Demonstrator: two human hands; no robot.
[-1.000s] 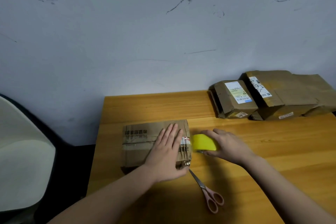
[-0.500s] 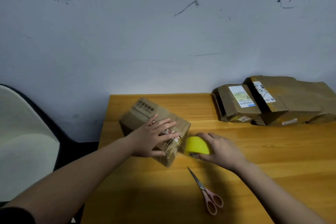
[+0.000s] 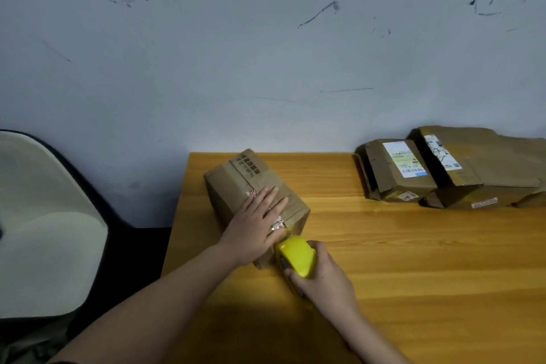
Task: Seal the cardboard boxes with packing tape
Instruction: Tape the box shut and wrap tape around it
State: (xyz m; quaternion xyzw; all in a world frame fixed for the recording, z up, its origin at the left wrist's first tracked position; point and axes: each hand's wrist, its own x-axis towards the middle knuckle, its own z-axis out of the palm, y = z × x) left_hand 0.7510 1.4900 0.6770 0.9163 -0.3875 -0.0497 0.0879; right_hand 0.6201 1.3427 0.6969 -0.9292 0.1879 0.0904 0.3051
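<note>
The left hand (image 3: 255, 226) lies flat, fingers straight, pressing the cardboard box (image 3: 251, 195) at the counter's (image 3: 413, 260) ten o'clock. The right hand (image 3: 325, 278) grips the yellow tape dispenser (image 3: 297, 255) against the box's near end. Taping looks begun; next, draw tape toward twelve o'clock.

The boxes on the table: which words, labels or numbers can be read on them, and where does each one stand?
Box under the left hand: a line of dark printed characters on top, too blurred to read.
Middle box: white shipping label, print too small to read.
Right box: white label with barcode, unreadable; small white sticker on its front, unreadable.
Nothing can be quoted.
</note>
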